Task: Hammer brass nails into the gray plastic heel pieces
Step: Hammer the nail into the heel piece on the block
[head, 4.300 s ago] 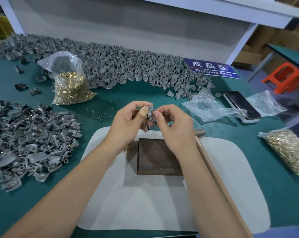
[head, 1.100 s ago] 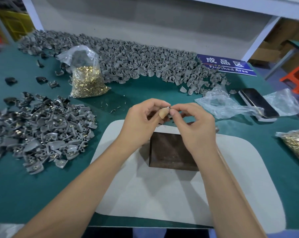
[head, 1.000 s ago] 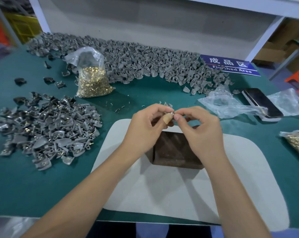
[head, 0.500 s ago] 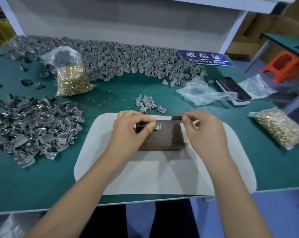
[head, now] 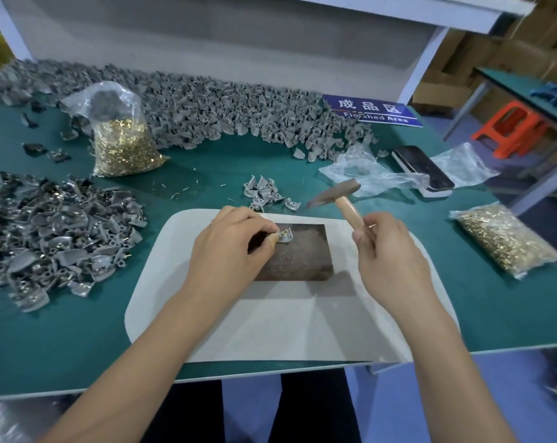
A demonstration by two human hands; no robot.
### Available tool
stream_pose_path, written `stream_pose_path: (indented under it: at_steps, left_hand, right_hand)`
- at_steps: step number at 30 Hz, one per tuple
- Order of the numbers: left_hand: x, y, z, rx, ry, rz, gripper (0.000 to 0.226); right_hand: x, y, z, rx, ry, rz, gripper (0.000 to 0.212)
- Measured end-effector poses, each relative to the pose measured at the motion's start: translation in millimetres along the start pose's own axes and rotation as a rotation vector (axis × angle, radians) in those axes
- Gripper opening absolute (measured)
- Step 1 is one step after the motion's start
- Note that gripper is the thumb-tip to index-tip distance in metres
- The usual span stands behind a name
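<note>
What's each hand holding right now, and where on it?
The left hand pinches a gray heel piece by its left edge on the metal block. The right hand grips the hammer on its wooden handle, just below the head.

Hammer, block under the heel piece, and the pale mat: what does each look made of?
Hammer: dark, dull metal head on a light wooden handle, grain-coloured and unpainted. Block: probably iron or steel; brown, rusty-looking, speckled top with square edges, though dense wood cannot be ruled out. Mat: matte off-white sheet with rounded corners, likely rubber or plastic; it lies thin and flat.
</note>
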State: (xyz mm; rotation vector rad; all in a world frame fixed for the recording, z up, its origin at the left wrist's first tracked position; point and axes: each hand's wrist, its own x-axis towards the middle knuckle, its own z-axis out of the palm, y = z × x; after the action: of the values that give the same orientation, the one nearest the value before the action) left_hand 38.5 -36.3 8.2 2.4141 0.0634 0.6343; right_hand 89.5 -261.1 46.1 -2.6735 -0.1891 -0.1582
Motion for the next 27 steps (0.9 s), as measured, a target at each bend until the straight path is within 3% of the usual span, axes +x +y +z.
stream_pose_path:
  at_steps: [2, 5, 9, 17, 27]
  left_hand:
    - [-2, -1, 1, -0.045, 0.009, -0.03, 0.005]
    - [-6, -4, 2, -0.123, 0.022, -0.044, 0.006]
    - [-10, -3, 2, -0.089, 0.038, -0.008, 0.007]
    - [-9, -2, 3, -0.021, 0.07, 0.01, 0.007]
    - [-9, -5, 4, -0.108, 0.049, -0.036, 0.005]
  right_hand:
    - [-1, 0, -4, 0.119, -0.031, -0.069, 0.013]
    - [-1, -1, -9, 0.364, -0.144, -0.108, 0.027]
    - [-7, 2, -14, 0.352, -0.275, -0.198, 0.018]
    - [-21, -7, -5, 0.424, -0.247, -0.227, 0.02]
    - [-25, -17, -5, 0.404, -0.231, -0.27, 0.023]
